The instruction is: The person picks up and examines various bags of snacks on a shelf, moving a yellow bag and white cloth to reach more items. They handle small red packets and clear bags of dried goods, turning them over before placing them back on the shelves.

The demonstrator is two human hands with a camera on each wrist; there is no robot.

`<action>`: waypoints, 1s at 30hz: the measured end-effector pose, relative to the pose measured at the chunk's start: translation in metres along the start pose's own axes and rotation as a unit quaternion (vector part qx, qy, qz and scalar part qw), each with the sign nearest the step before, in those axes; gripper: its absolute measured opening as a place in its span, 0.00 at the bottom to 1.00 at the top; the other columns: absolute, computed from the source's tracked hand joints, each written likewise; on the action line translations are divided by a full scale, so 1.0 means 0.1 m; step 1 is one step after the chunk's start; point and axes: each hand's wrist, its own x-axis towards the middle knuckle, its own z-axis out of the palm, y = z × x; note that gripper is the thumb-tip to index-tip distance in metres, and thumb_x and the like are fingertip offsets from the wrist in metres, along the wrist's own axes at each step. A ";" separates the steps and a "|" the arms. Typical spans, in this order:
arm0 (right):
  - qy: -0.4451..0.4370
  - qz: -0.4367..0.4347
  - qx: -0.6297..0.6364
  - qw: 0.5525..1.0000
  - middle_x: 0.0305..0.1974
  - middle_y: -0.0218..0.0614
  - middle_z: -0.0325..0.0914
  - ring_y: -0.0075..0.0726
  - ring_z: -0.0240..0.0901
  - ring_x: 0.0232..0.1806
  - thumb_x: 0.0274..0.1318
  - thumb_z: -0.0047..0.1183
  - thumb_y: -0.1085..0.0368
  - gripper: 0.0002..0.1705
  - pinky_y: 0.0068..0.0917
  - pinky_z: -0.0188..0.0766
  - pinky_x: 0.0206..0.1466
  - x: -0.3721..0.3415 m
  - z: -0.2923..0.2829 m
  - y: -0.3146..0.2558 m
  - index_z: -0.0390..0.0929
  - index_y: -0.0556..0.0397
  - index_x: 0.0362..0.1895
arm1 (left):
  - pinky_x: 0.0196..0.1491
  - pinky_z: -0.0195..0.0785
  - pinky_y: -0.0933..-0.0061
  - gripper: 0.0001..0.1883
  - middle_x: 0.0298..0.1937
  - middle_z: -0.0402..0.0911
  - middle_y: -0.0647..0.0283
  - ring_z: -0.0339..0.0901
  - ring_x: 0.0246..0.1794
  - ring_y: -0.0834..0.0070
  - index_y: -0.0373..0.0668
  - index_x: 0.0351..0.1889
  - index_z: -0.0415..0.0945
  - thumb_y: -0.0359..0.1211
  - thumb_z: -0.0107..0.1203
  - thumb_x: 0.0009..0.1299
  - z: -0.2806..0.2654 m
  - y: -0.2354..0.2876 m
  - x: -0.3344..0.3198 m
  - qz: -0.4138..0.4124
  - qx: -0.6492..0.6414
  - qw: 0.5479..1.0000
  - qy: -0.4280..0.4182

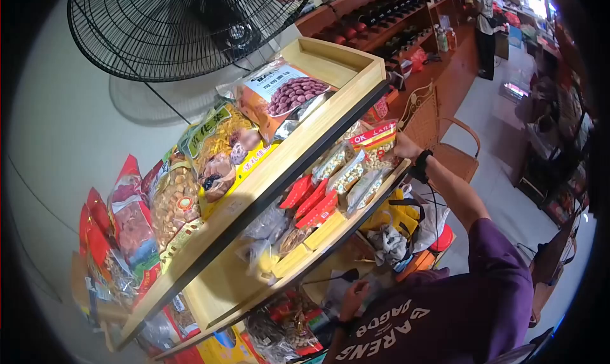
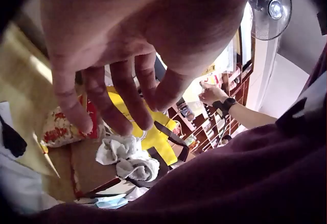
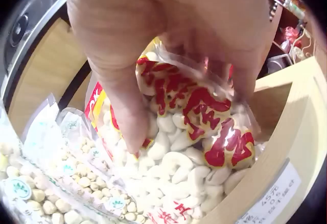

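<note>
A clear bag of cashew nuts (image 3: 176,165) with red lettering is gripped at its upper part by my right hand (image 3: 168,35), thumb on one side and fingers on the other. In the head view the same bag (image 1: 376,149) stands at the far right end of the lower shelf, with the right hand (image 1: 406,146) at its edge. Beside it are bags of pale round nuts (image 3: 84,183). My left hand (image 1: 354,298) hangs low near the body. Seen from the left wrist, that hand (image 2: 117,65) has loosely bent fingers and nothing in them.
A wooden upper shelf (image 1: 267,179) with a black edge strip holds several snack bags. Above it is a black fan (image 1: 190,27). A price label (image 3: 273,191) is on the lower shelf's rim. Behind stand a wicker chair (image 1: 454,154) and, farther off, a person (image 1: 486,27).
</note>
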 end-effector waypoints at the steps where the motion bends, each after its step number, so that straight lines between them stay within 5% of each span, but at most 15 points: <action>1: 0.028 0.016 0.004 0.999 0.55 0.34 0.81 0.34 0.76 0.58 0.40 0.74 0.77 0.46 0.34 0.73 0.64 -0.05 0.01 -0.29 0.70 0.51 0.67 | 0.55 0.73 0.74 0.13 0.45 0.87 0.62 0.83 0.49 0.77 0.39 0.53 0.80 0.35 0.60 0.75 -0.03 0.05 0.03 0.003 0.007 1.000 -0.001; 6: 0.137 0.035 0.132 0.981 0.52 0.33 0.84 0.31 0.79 0.54 0.39 0.74 0.78 0.36 0.33 0.74 0.62 -0.16 -0.18 -0.50 0.77 0.57 0.58 | 0.54 0.72 0.74 0.13 0.45 0.87 0.62 0.83 0.49 0.77 0.38 0.51 0.80 0.37 0.60 0.76 0.04 0.11 0.03 0.011 0.050 0.999 -0.016; 9: 0.198 0.026 0.051 0.979 0.48 0.35 0.86 0.29 0.81 0.48 0.40 0.77 0.71 0.31 0.31 0.78 0.53 -0.35 -0.33 -0.63 0.80 0.57 0.52 | 0.53 0.72 0.75 0.14 0.46 0.87 0.62 0.83 0.48 0.77 0.38 0.51 0.81 0.38 0.60 0.75 0.07 0.14 0.02 0.013 0.036 0.999 -0.038; 14: 0.243 0.108 0.015 0.964 0.45 0.35 0.87 0.29 0.83 0.45 0.40 0.77 0.68 0.28 0.31 0.78 0.55 -1.03 -0.44 -0.94 0.81 0.60 0.48 | 0.52 0.72 0.75 0.14 0.46 0.86 0.63 0.82 0.48 0.77 0.39 0.51 0.81 0.39 0.61 0.75 0.09 -0.02 0.09 0.007 -0.013 0.998 -0.065; 21: 0.189 0.131 0.031 0.973 0.44 0.32 0.87 0.23 0.82 0.44 0.38 0.80 0.69 0.29 0.28 0.77 0.54 -1.94 -0.27 -1.10 0.82 0.60 0.48 | 0.50 0.74 0.75 0.13 0.44 0.87 0.65 0.83 0.45 0.79 0.41 0.50 0.82 0.37 0.66 0.72 0.07 0.25 0.01 -0.007 -0.045 0.993 -0.106; 27: 0.116 0.168 0.016 0.979 0.41 0.32 0.87 0.22 0.81 0.41 0.37 0.81 0.66 0.30 0.28 0.78 0.51 -2.44 0.53 -0.83 0.83 0.60 0.47 | 0.51 0.75 0.73 0.20 0.52 0.84 0.62 0.82 0.49 0.77 0.38 0.52 0.80 0.37 0.71 0.67 0.05 0.25 0.16 0.100 -0.024 0.987 -0.123; 29: 0.011 0.316 -0.043 0.948 0.38 0.34 0.87 0.24 0.82 0.40 0.37 0.81 0.63 0.32 0.30 0.79 0.49 -2.51 0.84 -1.02 0.82 0.59 0.49 | 0.57 0.73 0.73 0.30 0.58 0.81 0.59 0.80 0.56 0.73 0.38 0.58 0.76 0.40 0.75 0.61 0.06 0.29 0.16 0.118 0.023 0.989 -0.086; 30: -0.004 0.280 -0.028 0.960 0.37 0.39 0.87 0.33 0.84 0.39 0.38 0.80 0.59 0.33 0.34 0.79 0.47 -2.57 1.04 -0.98 0.81 0.57 0.50 | 0.58 0.72 0.71 0.34 0.58 0.81 0.59 0.80 0.56 0.71 0.38 0.60 0.74 0.42 0.77 0.59 0.06 0.41 0.14 0.101 0.017 0.992 -0.067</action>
